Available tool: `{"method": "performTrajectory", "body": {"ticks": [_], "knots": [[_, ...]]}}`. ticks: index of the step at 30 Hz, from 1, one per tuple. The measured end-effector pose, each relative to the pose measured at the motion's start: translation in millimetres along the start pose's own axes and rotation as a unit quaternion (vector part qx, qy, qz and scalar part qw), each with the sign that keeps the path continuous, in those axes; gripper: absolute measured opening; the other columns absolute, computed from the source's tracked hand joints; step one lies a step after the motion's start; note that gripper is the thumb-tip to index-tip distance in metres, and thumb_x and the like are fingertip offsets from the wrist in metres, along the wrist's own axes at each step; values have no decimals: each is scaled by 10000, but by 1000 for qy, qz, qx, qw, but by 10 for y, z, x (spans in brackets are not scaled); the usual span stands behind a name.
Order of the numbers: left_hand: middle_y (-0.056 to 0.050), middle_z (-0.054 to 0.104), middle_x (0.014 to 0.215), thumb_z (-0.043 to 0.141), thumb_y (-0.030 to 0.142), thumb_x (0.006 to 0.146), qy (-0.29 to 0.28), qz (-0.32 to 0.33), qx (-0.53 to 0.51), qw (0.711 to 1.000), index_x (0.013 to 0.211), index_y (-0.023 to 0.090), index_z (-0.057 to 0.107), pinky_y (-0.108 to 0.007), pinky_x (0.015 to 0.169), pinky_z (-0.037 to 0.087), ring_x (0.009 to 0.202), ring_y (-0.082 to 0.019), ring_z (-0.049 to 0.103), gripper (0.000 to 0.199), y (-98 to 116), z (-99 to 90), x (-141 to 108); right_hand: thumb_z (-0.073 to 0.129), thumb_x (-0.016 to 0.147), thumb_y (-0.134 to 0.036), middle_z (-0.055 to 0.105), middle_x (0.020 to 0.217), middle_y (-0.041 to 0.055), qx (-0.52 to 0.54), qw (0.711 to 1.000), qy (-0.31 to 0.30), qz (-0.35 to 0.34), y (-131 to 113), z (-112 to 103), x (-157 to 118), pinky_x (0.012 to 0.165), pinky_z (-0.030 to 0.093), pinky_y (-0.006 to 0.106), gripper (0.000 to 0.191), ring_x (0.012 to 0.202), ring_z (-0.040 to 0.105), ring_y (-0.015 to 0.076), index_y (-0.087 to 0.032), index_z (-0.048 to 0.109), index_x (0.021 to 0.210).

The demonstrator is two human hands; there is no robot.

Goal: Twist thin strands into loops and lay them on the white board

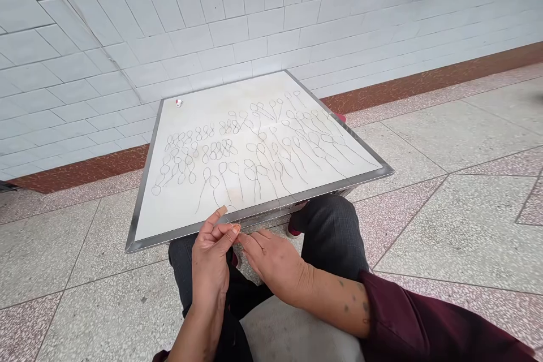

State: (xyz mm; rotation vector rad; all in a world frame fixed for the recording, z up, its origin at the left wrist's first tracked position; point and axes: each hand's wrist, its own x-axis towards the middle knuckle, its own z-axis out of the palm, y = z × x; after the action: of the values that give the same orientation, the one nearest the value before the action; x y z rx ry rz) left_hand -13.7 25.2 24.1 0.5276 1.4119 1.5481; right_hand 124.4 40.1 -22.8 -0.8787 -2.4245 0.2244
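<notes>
Thin wire (229, 220), poss. stiff thread (too fine to tell), was at L fingertips, lower ctr of frame, by near edge of white board (258, 87). Similar looped pcs (214, 182) lay spread over mid & R part of board, many w/ long tails, those on L side mostly twin-looped.

Handling (my judgement): v. light, springy but bendable, since lying pcs kept their curves. Prob. kinks if pulled hard; fine enough to slip or roll in the grip. Best hold: pinch close to the loop's crossing, tail free.

L hand (210, 263): came up from bottom of frame, forearm near upright, palm partly turned in. Thumb clamped on wire against a fingertip; finger w/ tan tape (222, 210) stood raised, apart.

R hand (275, 263): reached in from lower R, back of hand up, wrist low over lap, maroon sleeve (394, 311) pushed up forearm. Fingers bent, close tog., tips meeting L thumb; couldn't tell if they gripped wire too.

Small white-&-red item (179, 103) sat at board's far L corner.
</notes>
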Motion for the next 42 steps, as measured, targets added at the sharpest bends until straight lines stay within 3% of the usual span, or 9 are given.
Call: {"method": "performTrajectory", "body": {"ticks": [2, 7, 13, 19, 28, 35, 42], "knots": [[9, 704, 698, 925, 274, 594, 3, 2, 5, 1000, 1125, 157, 715, -251, 669, 498, 683, -129, 625, 583, 10, 2, -14, 501, 978, -93, 684, 879, 54, 12, 1000, 16, 10, 27, 0, -13, 623, 511, 331, 181, 754, 620, 203, -154, 606, 1112], [2, 718, 714, 926, 285, 602, -1, -8, 2, 1000, 1193, 152, 676, -242, 656, 498, 673, -123, 624, 655, 38, -5, -35, 533, 991, -139, 684, 844, 35, 16, 999, 45, -9, 100, -33, -26, 627, 511, 312, 184, 746, 626, 187, -156, 601, 1161], [28, 695, 687, 916, 273, 614, 2, 12, 2, 1000, 1142, 156, 680, -251, 653, 499, 589, -105, 599, 590, 34, -32, -11, 528, 1016, -194, 668, 784, 16, 20, 999, 32, -20, 116, -76, -47, 610, 485, 300, 110, 691, 599, 169, -182, 636, 1034], [59, 653, 674, 889, 240, 647, 30, 72, -17, 997, 1078, 190, 715, -245, 690, 497, 592, -92, 593, 468, 48, -19, -20, 477, 1031, -196, 695, 765, 12, 13, 999, 34, -3, 109, -9, -106, 561, 477, 292, 197, 638, 631, 164, -189, 628, 1157], [58, 647, 675, 886, 223, 649, 53, 102, -28, 993, 1102, 185, 729, -254, 732, 515, 624, -99, 604, 481, 105, -49, -21, 524, 925, -89, 663, 629, -26, -23, 999, -21, 11, 91, 103, -206, 429, 388, 289, 298, 497, 604, 154, -163, 632, 1192], [52, 655, 680, 893, 213, 626, 61, 115, -21, 991, 1088, 192, 743, -263, 718, 531, 630, -108, 619, 487, 152, -93, -11, 535, 929, -89, 683, 645, -6, 13, 999, -50, 15, 78, 72, -275, 456, 431, 265, 230, 530, 635, 158, -160, 678, 1095], [49, 650, 686, 890, 207, 622, 67, 129, -39, 989, 1072, 193, 746, -258, 697, 529, 639, -111, 615, 472, 140, -83, 0, 495, 954, -72, 716, 684, -12, 86, 993, -81, 13, 72, 3, -315, 508, 502, 255, 365, 545, 646, 145, -120, 613, 1297]]}}
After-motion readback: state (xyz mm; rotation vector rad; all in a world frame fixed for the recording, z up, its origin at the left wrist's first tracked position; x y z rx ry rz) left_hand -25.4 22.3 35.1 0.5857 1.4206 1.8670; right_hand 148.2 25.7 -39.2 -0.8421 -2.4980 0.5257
